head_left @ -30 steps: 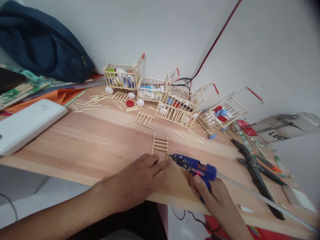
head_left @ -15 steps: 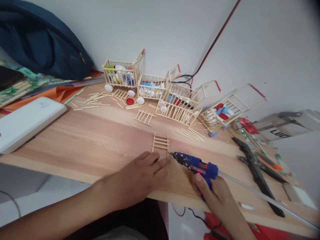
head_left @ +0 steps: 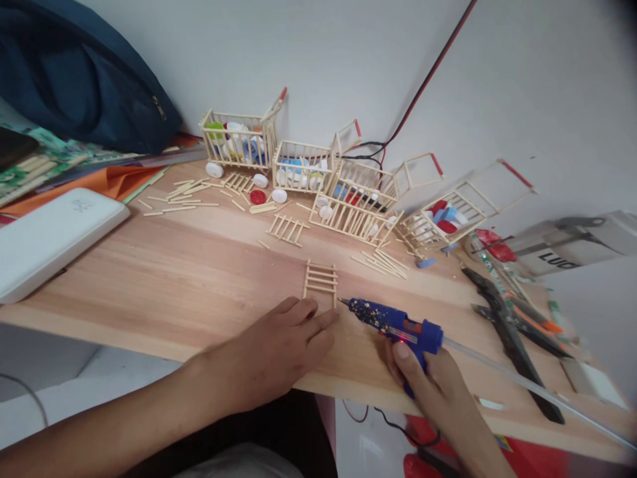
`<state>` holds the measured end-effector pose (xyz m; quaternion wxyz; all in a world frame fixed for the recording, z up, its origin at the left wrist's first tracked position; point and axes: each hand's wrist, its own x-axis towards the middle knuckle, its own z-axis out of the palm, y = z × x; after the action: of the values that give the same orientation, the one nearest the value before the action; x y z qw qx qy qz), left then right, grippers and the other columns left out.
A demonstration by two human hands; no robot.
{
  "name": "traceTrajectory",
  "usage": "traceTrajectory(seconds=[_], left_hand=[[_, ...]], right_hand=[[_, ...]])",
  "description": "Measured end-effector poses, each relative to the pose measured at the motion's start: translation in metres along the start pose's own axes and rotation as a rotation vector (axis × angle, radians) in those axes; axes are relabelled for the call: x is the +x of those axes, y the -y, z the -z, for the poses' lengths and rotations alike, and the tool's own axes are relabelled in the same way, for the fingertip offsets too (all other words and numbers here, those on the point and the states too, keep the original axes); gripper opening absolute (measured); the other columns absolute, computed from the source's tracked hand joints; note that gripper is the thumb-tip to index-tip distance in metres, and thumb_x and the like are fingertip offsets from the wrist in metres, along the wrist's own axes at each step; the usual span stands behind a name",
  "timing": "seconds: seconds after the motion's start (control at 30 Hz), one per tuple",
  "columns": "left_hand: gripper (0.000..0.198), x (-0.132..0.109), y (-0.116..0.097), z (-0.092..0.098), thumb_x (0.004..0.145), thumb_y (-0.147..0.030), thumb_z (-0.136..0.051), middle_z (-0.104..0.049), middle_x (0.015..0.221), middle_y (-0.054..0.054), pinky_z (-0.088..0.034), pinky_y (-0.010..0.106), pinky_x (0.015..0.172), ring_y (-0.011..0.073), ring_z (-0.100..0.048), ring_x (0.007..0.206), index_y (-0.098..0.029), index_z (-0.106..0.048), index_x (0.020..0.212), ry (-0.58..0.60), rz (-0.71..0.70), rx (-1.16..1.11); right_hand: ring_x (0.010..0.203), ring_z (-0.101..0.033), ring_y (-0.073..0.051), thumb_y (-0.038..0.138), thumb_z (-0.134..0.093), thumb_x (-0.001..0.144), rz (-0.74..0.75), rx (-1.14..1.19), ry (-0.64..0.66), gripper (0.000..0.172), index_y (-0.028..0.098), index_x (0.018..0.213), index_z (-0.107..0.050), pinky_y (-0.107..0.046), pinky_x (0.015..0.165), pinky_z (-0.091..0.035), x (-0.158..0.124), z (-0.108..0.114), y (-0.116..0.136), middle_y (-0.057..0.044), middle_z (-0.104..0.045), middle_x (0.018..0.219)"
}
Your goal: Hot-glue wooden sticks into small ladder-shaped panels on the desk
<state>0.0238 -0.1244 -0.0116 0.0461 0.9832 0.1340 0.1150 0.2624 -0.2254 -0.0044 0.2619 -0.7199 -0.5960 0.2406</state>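
Observation:
In my right hand (head_left: 430,375) is a blue hot glue gun (head_left: 393,322), its red light lit and a clear glue stick (head_left: 492,362) trailing out behind. The nozzle points left, close to the right side rail of a small ladder-like stick frame (head_left: 321,279). That frame lies flat on the wooden table, with several crosspieces between two rails. My left hand (head_left: 293,342) is bent over its near end, fingers closed and holding it down; the fingertips and rail ends are partly hidden. Behind it lies a second stick frame (head_left: 287,230).
Miniature stick carts (head_left: 239,143) filled with bottle caps line the wall. Loose sticks (head_left: 381,262) lie before them. At left are a white power bank (head_left: 60,239) and a dark blue bag (head_left: 89,79); at right, black-and-orange pliers (head_left: 537,325) and a black tool (head_left: 512,352).
The glue gun's nozzle has moved slightly right, away from the frame's rail. My left hand stays on the frame. The whole view has shifted a little.

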Motion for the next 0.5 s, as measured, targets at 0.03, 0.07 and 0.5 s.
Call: traceTrajectory(seconds=[0.03, 0.07, 0.5], left_hand=[[0.024, 0.0, 0.0, 0.0, 0.084, -0.009, -0.05, -0.046, 0.142, 0.01, -0.041, 0.04, 0.091, 0.0264, -0.046, 0.11, -0.013, -0.056, 0.106, 0.006, -0.001, -0.005], [0.024, 0.0, 0.0, 0.001, 0.083, -0.009, -0.05, -0.048, 0.14, 0.01, -0.041, 0.04, 0.09, 0.0262, -0.047, 0.109, -0.013, -0.056, 0.106, 0.008, -0.005, -0.01], [0.029, -0.035, 0.012, -0.005, 0.089, -0.006, -0.043, -0.057, 0.132, 0.009, -0.037, 0.037, 0.105, 0.0198, -0.049, 0.121, -0.013, -0.056, 0.114, -0.177, 0.087, -0.021]], right_hand=[[0.052, -0.048, -0.015, 0.059, -0.037, 0.091, -0.013, 0.043, 0.013, 0.051, 0.022, 0.058, -0.048, -0.026, 0.051, -0.038, -0.001, 0.0, -0.003, -0.001, -0.049, 0.052], [0.052, -0.048, -0.014, 0.059, -0.034, 0.092, -0.018, 0.097, 0.022, 0.051, 0.021, 0.061, -0.048, -0.026, 0.051, -0.037, -0.002, 0.0, -0.005, -0.001, -0.05, 0.054], [0.054, -0.048, -0.013, 0.054, -0.031, 0.095, -0.034, 0.17, 0.022, 0.049, 0.019, 0.066, -0.05, -0.025, 0.051, -0.035, -0.008, -0.021, 0.023, -0.001, -0.051, 0.057]])
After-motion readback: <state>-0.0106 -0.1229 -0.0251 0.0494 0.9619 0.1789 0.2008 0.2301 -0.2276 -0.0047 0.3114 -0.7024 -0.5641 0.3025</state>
